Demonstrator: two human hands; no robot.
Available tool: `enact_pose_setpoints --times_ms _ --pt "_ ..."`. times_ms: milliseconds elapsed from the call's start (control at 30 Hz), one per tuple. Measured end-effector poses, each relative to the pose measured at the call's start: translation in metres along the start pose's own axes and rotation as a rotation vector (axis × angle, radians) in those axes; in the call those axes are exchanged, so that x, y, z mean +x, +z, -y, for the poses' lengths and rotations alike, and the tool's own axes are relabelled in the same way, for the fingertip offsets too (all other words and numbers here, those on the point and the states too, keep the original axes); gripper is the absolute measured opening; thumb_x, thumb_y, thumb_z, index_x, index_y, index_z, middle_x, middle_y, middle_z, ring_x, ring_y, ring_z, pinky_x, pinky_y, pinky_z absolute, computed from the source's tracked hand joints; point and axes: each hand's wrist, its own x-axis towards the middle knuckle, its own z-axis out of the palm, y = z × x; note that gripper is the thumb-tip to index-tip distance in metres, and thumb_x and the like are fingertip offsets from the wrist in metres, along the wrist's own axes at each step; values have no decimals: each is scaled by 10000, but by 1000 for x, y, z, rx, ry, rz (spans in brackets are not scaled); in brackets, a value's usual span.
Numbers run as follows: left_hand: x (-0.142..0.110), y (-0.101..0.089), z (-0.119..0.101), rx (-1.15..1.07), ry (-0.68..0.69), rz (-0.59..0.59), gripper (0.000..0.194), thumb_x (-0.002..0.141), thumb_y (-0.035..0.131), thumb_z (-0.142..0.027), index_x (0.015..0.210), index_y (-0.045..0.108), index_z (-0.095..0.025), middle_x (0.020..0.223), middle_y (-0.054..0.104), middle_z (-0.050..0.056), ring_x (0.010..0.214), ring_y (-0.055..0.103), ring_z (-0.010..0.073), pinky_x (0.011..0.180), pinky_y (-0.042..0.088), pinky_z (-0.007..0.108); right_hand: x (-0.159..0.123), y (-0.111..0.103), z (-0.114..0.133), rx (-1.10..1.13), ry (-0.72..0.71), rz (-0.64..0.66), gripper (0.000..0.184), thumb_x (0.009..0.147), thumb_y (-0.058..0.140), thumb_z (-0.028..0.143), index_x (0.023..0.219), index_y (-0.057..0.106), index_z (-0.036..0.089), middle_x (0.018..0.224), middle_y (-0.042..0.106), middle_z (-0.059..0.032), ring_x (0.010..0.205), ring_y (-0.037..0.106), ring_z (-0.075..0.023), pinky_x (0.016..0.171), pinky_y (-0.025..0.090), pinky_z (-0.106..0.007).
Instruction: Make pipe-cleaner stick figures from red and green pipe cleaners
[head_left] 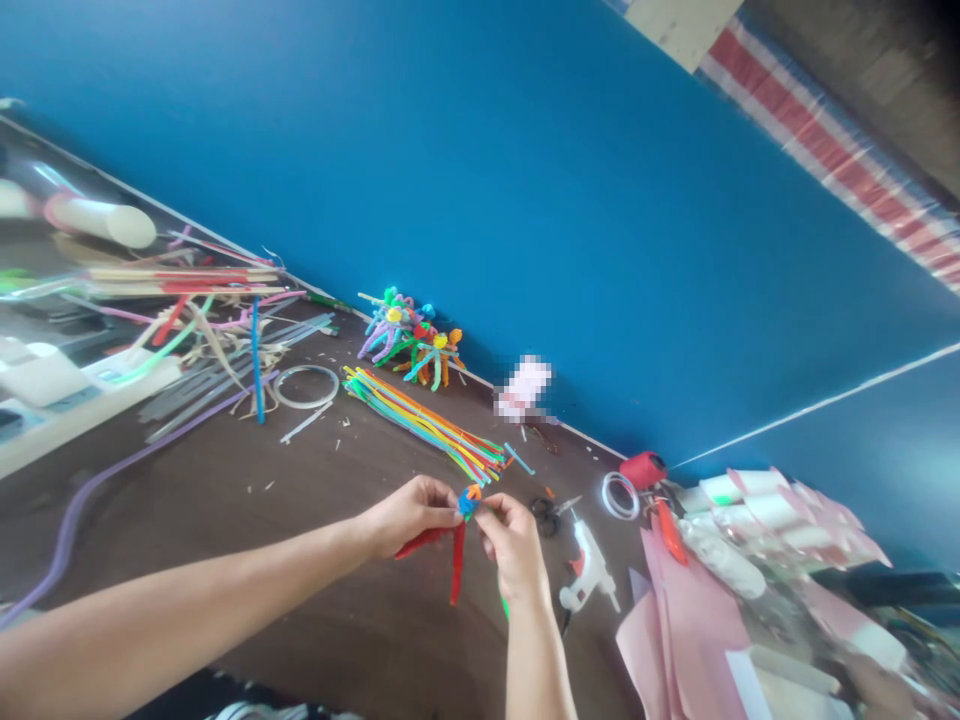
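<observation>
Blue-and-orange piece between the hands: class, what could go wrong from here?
The small blue-and-orange piece might slip from between the left hand and right hand. The red strip hanging below could snag or bend. The scissors and glue gun are close to the right hand, so it could knock them.

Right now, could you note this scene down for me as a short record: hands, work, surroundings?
Left hand: the left hand pinches a blue piece with orange on top
Right hand: the right hand pinches its other side
Below the piece: red strip, hanging
Beyond the hands: colored bundle, lying flat
By the wall: fuzzy cluster, many colors
Right of the hands: scissors, glue gun, pink sheets
</observation>
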Motion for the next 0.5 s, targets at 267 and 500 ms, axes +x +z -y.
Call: enact_pose_setpoints --times_ms 267,500 --pt "1 -3 7 -98 56 -55 229 580 707 -306 634 585 -120 512 589 -12 438 500 77 459 408 194 7 6 -7 276 291 138 203 591 565 283 537 390 195 310 421 92 234 247 -26 276 116 -155" --pt "-1 -7 4 -83 45 59 236 632 677 -304 720 579 -108 546 580 -8 452 496 72 446 420 184 12 8 -16 334 429 225 141 537 560 266 549 440 192 276 382 100 217 237 -29 264 131 -150"
